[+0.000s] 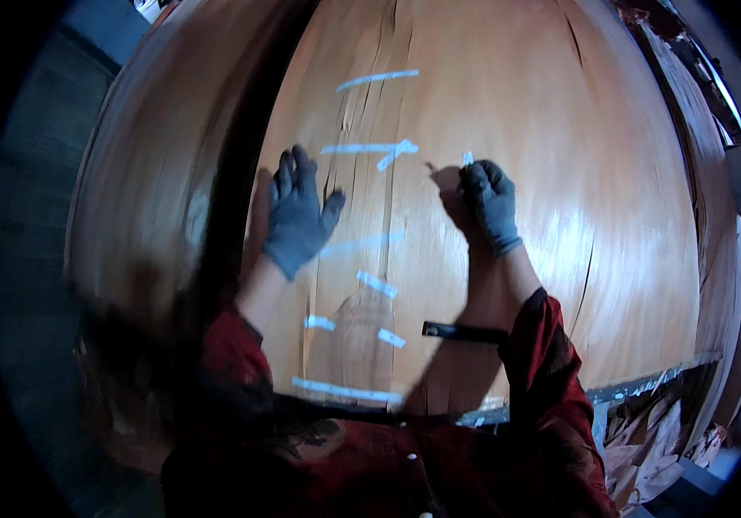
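A wide sheet of wood veneer [552,112] lies in front of me, with long cracks along its grain. My left hand [298,214], in a dark grey glove, is at the sheet's left part, fingers stretched out and holding nothing. My right hand [493,205], gloved alike, is closed in a pinch over the sheet. A short piece of pale tape [466,159] sticks up from its fingertips. Between my hands, a tape strip [353,148] crosses the cracks, with a shorter piece angled over its right end. Another strip [370,243] lies just right of my left wrist.
Nearer me are several short tape pieces [377,284] and a long strip [345,391] by the front edge. A flat black tool [464,331] lies near my right forearm. A dark gap separates another veneer stack [150,164] at left. Torn veneer scraps [647,449] lie at lower right.
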The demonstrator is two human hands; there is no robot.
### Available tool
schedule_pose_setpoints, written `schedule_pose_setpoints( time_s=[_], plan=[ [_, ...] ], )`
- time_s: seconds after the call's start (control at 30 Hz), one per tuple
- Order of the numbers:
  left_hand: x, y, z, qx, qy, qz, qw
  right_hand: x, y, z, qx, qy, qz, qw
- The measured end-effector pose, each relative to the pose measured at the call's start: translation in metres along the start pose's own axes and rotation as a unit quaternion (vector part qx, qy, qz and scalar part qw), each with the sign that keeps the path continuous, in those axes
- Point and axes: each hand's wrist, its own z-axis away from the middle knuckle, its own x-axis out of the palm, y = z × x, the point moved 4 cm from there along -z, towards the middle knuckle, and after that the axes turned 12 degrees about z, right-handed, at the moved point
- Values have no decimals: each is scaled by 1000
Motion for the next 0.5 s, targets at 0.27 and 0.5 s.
schedule_pose_setpoints(
  time_s=[0.27,0.5],
  plan=[
    [-4,25,135,-8,-87,-138,987,-1,8,-12,-10,-45,109,993],
    [-20,2,121,-42,74,186,979,91,-63,21,41,-284,165,944]
  ],
)
